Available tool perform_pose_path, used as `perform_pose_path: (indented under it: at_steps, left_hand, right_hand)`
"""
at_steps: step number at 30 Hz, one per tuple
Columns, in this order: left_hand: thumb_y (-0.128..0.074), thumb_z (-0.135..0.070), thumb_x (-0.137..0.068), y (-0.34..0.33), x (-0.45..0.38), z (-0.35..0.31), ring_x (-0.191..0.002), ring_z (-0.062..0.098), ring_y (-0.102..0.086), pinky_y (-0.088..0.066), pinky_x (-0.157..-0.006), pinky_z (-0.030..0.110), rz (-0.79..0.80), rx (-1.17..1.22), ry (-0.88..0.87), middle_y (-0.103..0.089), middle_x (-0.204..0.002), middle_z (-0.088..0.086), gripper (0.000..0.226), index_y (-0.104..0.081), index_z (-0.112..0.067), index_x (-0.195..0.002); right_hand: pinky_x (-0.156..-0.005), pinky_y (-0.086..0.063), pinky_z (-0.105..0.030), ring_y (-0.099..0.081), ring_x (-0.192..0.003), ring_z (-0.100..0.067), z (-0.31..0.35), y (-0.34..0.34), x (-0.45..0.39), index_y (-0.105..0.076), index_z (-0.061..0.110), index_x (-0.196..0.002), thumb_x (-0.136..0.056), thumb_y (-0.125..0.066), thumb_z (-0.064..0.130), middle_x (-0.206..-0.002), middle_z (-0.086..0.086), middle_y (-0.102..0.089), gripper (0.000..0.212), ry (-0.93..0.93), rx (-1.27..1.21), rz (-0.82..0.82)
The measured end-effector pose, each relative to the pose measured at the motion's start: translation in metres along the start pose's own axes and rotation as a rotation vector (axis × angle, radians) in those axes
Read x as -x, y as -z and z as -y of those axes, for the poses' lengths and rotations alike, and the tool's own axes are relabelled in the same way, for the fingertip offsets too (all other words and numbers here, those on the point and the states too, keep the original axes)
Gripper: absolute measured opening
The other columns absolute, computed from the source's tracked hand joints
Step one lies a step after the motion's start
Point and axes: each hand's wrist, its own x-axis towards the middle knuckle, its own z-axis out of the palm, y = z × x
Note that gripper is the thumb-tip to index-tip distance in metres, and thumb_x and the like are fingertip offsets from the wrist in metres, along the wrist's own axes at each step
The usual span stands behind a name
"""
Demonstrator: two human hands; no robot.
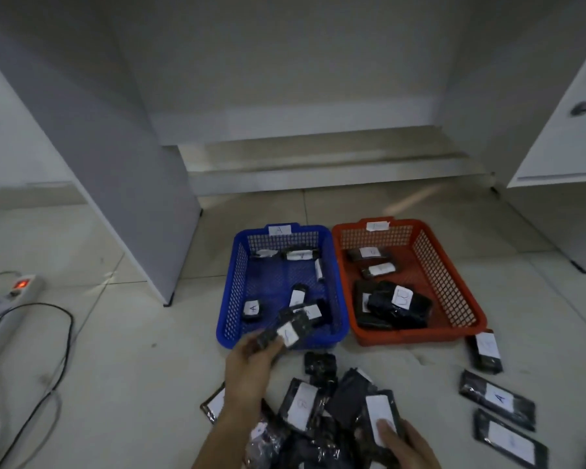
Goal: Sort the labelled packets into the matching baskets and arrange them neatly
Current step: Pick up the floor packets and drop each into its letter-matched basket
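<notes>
Fingers (268, 345) of the left hand (251, 363) curl round a black packet (290, 328) with a white label, holding it tilted just over the near rim of the blue basket (229, 292). The right hand (405, 446), low in the frame, rests on the heap of black packets (322, 407) on the tiled floor (142, 367), its thumb pressing the white label of a packet (381, 416) on top; whether its other fingers are closed round that packet cannot be made out.

Both baskets stand side by side on the floor, touching or nearly so, each with a paper tag on its far rim. The blue one's tag (279, 229) reads A; several small labelled packets lie scattered inside, one (252, 309) near the front left marked A. The orange basket (454, 286) on the right holds a few larger black packets, the top one (401, 304) of a pile near its front showing a white label.

To the right of the heap, three more packets lie apart on the floor: one (484, 350) just beside the orange basket's near right corner, one (498, 399) plainly marked A, and one (508, 441) nearer the camera.

A white power strip (4, 309) with a lit red switch and a black cable (58, 360) lie on the floor at the far left. White furniture panels (115, 164) stand behind the baskets.
</notes>
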Motion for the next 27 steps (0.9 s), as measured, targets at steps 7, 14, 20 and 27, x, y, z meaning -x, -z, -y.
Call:
perform_pose_path:
  at_steps: [7,14,20,27]
  left_hand:
    - [-0.061,-0.003,-0.091,-0.060,-0.122,-0.040,-0.095,0.033,-0.067,-0.058,-0.087,0.049,-0.035,-0.280,-0.062,-0.069,-0.103,0.018,0.008,-0.064,-0.010,-0.089]
    - [-0.057,-0.014,-0.096,-0.077,-0.160,-0.039,-0.078,0.029,-0.056,-0.047,-0.080,0.039,-0.097,-0.712,-0.172,-0.061,-0.081,0.010,0.019,-0.061,-0.009,-0.078]
    - [-0.061,-0.013,-0.096,-0.053,-0.103,-0.033,-0.117,0.025,-0.056,-0.046,-0.091,0.021,-0.039,-0.520,-0.284,-0.061,-0.127,0.009,0.042,-0.053,-0.006,-0.136]
    - [-0.067,0.001,-0.087,-0.031,-0.026,0.006,-0.081,0.036,-0.070,-0.061,-0.059,0.023,0.065,-0.222,-0.177,-0.071,-0.085,0.023,0.018,-0.067,-0.004,-0.104]
  right_hand:
    - [-0.057,-0.052,-0.030,-0.061,-0.071,-0.029,0.027,0.003,-0.039,-0.066,-0.008,-0.095,-0.092,-0.056,-0.012,-0.060,-0.011,-0.071,0.011,-0.204,-0.169,-0.043]
    - [-0.077,-0.058,-0.046,-0.072,-0.076,-0.034,0.054,0.009,-0.072,-0.077,0.002,-0.086,-0.086,-0.072,-0.002,-0.082,-0.021,-0.075,0.007,-0.098,-0.097,-0.016]
    - [-0.069,-0.063,-0.042,-0.076,-0.076,-0.028,0.116,0.015,-0.127,-0.071,0.008,-0.090,-0.078,-0.085,0.012,-0.083,-0.009,-0.078,0.019,0.096,0.141,-0.157]
    - [-0.091,-0.054,-0.030,-0.073,-0.093,-0.027,0.133,0.004,-0.198,-0.080,0.014,-0.094,-0.080,-0.078,0.018,-0.099,-0.012,-0.077,0.015,0.266,0.485,-0.246]
